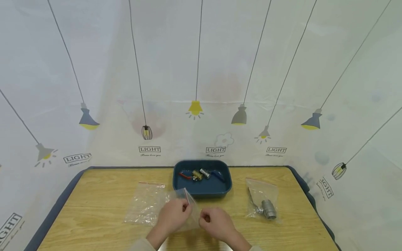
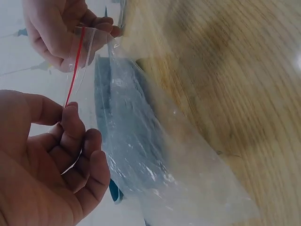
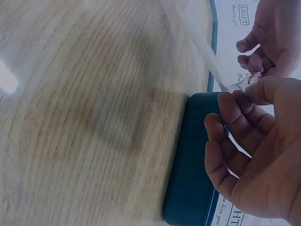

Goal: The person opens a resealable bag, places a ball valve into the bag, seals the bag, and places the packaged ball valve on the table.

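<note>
Between both hands hangs a clear zip bag [image 2: 136,132] with a red strip along its mouth; no contents show inside. My left hand [image 1: 175,215] pinches the strip at one end between thumb and forefinger, its other fingers loosely curled. At the opposite end of the mouth, my right hand [image 1: 217,223] pinches the bag with thumb and fingertips. Just beyond the hands, a dark blue tray [image 1: 201,191] holds a brass valve [image 1: 197,175] with a red lever, a silver fitting [image 1: 205,173] and a blue-handled part [image 1: 217,176].
A flat clear zip bag [image 1: 146,204] lies on the wooden table [image 1: 94,209] left of my hands. To the right lies another zip bag [image 1: 255,190] with a grey metal valve [image 1: 268,209] inside. A wall covering [image 1: 176,69] printed with lamps rises behind the table.
</note>
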The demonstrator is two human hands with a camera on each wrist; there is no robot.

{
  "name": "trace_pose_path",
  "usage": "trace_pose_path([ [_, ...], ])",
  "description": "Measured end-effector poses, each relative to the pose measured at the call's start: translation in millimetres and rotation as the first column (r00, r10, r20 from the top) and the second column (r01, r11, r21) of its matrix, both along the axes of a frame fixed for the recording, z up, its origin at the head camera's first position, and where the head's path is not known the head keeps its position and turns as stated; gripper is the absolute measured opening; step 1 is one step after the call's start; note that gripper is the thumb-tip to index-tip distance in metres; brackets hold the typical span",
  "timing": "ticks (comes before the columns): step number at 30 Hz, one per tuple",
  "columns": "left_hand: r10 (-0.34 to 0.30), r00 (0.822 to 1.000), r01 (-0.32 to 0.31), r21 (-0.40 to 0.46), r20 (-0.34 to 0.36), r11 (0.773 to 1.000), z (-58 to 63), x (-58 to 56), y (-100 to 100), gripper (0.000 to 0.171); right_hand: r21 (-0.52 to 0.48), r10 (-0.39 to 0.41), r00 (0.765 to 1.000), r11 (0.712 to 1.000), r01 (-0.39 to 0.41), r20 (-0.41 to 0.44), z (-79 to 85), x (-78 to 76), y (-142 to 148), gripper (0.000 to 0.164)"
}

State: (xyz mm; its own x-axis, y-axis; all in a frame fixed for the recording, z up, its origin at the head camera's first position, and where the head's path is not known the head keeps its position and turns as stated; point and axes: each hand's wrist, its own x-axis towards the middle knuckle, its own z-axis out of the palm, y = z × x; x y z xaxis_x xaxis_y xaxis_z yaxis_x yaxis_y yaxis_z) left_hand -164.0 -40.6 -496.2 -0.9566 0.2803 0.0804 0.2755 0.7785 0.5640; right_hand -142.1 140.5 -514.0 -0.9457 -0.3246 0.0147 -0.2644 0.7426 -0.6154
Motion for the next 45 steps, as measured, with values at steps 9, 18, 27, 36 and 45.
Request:
trace_pose_path([
  [9,-0.120,0.992,0.119,0.050,0.032,0.992,7.9,7.0,2.6,0.027,0.021,-0.094,0.994,0.995,0.096,-0.063,3.4,-6.8,-5.5,0.017],
  [18,-0.123,0.992,0.122,0.110,0.004,0.986,8.5,9.9,-11.3,0.028,-0.003,-0.145,0.989,0.989,0.145,0.003,5.8,-14.3,12.0,0.014],
  [27,-0.030,0.999,0.029,0.101,0.011,0.994,10.8,10.6,-22.2,0.021,0.014,-0.191,0.979,0.982,0.191,0.074,10.8,-19.1,26.0,0.017],
  [36,-0.020,1.000,0.018,0.101,0.019,0.995,7.9,10.6,-19.4,0.035,0.010,-0.138,0.990,0.990,0.138,0.016,9.1,-17.8,19.9,0.019],
  [45,-0.033,0.999,0.028,0.125,0.039,0.992,1.2,6.7,-20.3,0.033,-0.033,-0.107,0.993,0.994,0.108,0.044,13.7,-16.2,13.1,0.015],
])
